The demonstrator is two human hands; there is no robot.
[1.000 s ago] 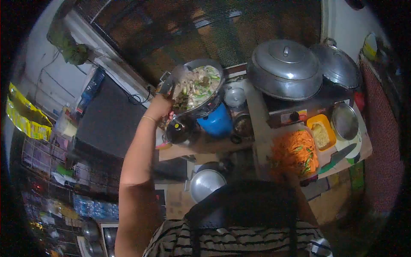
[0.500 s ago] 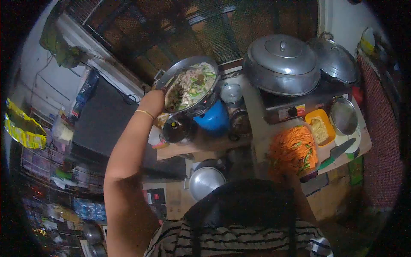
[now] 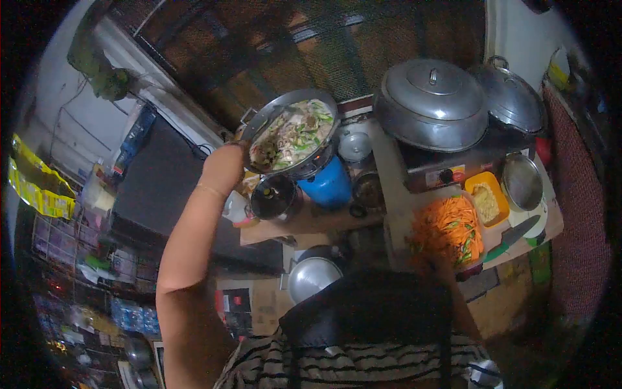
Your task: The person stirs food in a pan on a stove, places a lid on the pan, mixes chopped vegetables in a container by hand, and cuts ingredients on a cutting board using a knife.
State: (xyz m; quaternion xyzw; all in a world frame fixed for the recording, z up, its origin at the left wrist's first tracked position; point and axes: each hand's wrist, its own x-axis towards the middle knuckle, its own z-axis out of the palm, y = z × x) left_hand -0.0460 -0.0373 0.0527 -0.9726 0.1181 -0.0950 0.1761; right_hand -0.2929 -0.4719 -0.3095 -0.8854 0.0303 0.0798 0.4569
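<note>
My left hand (image 3: pixel 224 167) is closed at the left rim of a large metal pan (image 3: pixel 260 120), around a utensil whose end reaches into the food. Pale pieces and green slices (image 3: pixel 301 133) fill the pan, with darker bits at its lower left. Below the pan is a blue cylinder (image 3: pixel 329 184). My right forearm reaches toward a container of orange shreds with green pieces (image 3: pixel 453 230); the right hand (image 3: pixel 437 259) is dark and blurred at its lower edge, its fingers not readable.
A big lidded pot (image 3: pixel 433 104) stands on a stove at the right, beside another metal lid (image 3: pixel 512 97). An orange tub (image 3: pixel 486 199), a round metal bowl (image 3: pixel 521 182) and a knife (image 3: pixel 521 228) lie nearer. A dark pot (image 3: pixel 273 196) sits below the pan.
My left hand has moved back to the left, from over the pan's lower left edge to outside its rim. The food has shifted in the pan. My right arm stays near the orange shreds.
</note>
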